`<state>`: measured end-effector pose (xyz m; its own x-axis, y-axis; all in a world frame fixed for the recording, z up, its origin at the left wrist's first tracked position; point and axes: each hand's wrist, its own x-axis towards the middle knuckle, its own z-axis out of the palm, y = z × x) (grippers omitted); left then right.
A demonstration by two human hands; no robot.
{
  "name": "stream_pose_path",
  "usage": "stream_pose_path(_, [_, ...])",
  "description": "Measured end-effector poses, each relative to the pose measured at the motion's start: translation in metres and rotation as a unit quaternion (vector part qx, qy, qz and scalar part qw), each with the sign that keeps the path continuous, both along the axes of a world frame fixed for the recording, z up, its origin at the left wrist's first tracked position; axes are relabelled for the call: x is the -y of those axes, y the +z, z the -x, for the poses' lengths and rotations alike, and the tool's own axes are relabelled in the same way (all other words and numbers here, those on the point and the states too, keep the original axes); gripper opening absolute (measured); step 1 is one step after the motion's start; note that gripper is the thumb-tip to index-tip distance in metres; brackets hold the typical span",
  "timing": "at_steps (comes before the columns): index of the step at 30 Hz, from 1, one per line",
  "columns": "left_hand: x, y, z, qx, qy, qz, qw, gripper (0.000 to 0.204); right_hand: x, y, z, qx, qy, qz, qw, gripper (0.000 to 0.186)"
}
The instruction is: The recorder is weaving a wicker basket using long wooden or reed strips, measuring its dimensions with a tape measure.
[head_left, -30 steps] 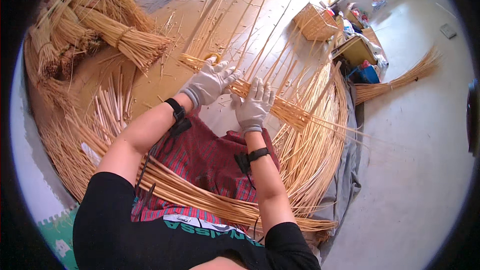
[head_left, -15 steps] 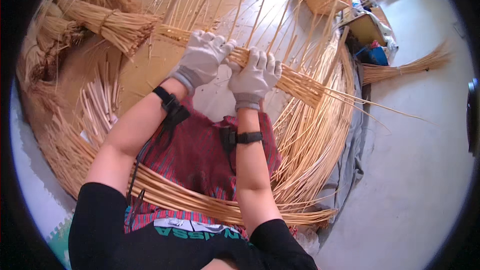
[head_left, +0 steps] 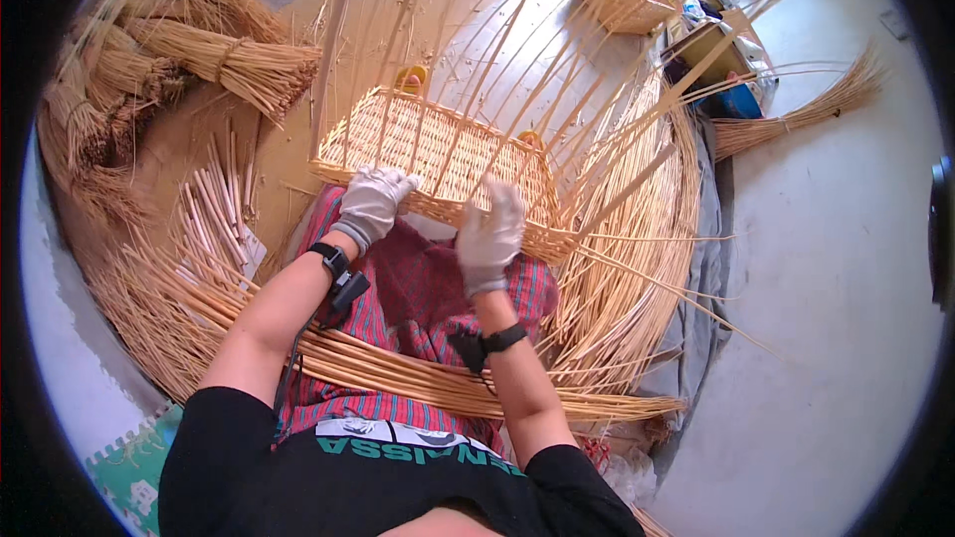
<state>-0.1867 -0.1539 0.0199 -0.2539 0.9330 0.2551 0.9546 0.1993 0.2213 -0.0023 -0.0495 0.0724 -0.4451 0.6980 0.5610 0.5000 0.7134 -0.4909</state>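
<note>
A half-woven rattan basket (head_left: pixel 444 144), with a flat base and long loose stakes sticking up, lies tilted in front of me, over the red striped cloth (head_left: pixel 418 303) on my lap. My left hand (head_left: pixel 373 207), in a pale glove, grips its near edge left of centre. Gloved and blurred by motion, my right hand (head_left: pixel 490 239) is at the same edge, right of centre; whether it holds anything is unclear. Small yellow objects (head_left: pixel 412 77) show just past the basket's far side.
Tied bundles of rattan (head_left: pixel 224 60) fill the left, long loose strands (head_left: pixel 637 239) the right. Rods (head_left: pixel 418 383) cross my lap. A finished-looking basket (head_left: pixel 617 0), a cluttered low stand (head_left: pixel 726 40), a blue bin (head_left: pixel 734 99) and another bundle (head_left: pixel 796 119) are at upper right.
The basket has tipped, so its woven base now shows instead of just its near band. My hands have moved down to its near edge, the right one blurred.
</note>
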Motion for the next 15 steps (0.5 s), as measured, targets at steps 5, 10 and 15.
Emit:
stream_pose_path(5, [-0.001, -0.001, 0.001, 0.017, -0.01, 0.022, 1.0, 0.04, -0.091, 0.045, 0.017, 0.206, -0.013, 0.239, 0.949, 0.05])
stream_pose_path(10, [0.001, -0.003, 0.002, 0.063, 0.015, -0.002, 0.998, 0.038, -0.138, 0.031, 0.008, -0.126, -0.05, 0.605, 0.785, 0.071])
stream_pose_path(15, [0.001, -0.004, 0.009, 0.06, -0.014, -0.01, 0.998, 0.047, -0.09, 0.049, -0.004, 0.09, 0.069, 0.258, 0.959, 0.064])
